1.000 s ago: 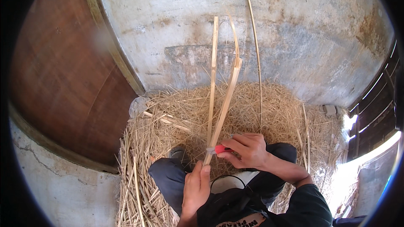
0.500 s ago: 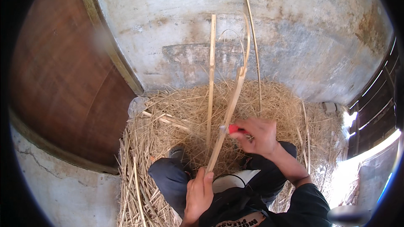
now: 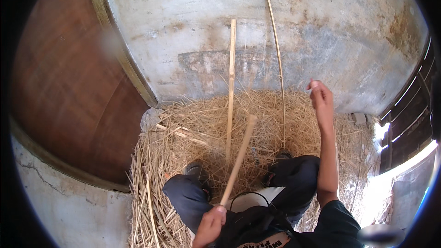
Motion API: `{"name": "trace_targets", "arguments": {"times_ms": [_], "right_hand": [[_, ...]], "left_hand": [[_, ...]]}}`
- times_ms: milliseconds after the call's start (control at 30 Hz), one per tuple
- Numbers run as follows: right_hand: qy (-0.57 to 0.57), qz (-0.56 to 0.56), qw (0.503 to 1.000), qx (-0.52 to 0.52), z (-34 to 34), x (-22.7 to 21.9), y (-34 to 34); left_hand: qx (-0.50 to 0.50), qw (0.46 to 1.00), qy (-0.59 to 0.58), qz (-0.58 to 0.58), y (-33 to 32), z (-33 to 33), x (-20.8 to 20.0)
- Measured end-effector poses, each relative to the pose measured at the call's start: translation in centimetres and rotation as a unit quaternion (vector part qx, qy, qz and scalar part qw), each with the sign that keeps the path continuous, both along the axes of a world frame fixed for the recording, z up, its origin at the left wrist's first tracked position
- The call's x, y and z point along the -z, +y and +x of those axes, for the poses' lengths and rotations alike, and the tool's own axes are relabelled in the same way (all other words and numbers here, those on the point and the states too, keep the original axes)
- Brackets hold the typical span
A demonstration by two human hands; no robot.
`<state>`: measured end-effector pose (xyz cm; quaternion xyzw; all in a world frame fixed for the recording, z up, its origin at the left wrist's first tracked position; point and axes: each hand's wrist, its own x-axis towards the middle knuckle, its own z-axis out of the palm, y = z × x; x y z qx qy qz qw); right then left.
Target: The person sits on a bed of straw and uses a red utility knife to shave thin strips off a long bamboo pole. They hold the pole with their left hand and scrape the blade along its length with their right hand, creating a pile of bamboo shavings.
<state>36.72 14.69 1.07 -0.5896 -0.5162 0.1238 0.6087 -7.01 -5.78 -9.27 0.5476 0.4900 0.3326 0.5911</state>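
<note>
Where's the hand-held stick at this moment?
In the head view, the stick is just below centre, its lower end in the left hand, slanting up and right over the straw.

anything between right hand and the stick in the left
Nothing visible blocks the right hand from the pale stick in the left hand; the thin upright strip showing between them seems farther back, by the wall.

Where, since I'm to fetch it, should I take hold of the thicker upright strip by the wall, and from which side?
Probably around the middle of the thicker strip, coming from the left. It is long, slim and nearly upright; its lower end meets the straw, and the slanted stick and thin strip are to its right.
</note>
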Motion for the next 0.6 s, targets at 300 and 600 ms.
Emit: {"name": "trace_targets", "arguments": {"times_ms": [300,600], "right_hand": [[-0.210,0.075,0.959,-0.173,-11.2,0.9,-3.5],[-0.364,0.137,0.887,-0.248,-15.7,2.2,-6.9]], "left_hand": [[-0.015,1.000,-0.022,0.004,4.5,0.7,-1.6],[-0.078,0.976,0.134,0.153,5.9,4.7,-6.4]]}}
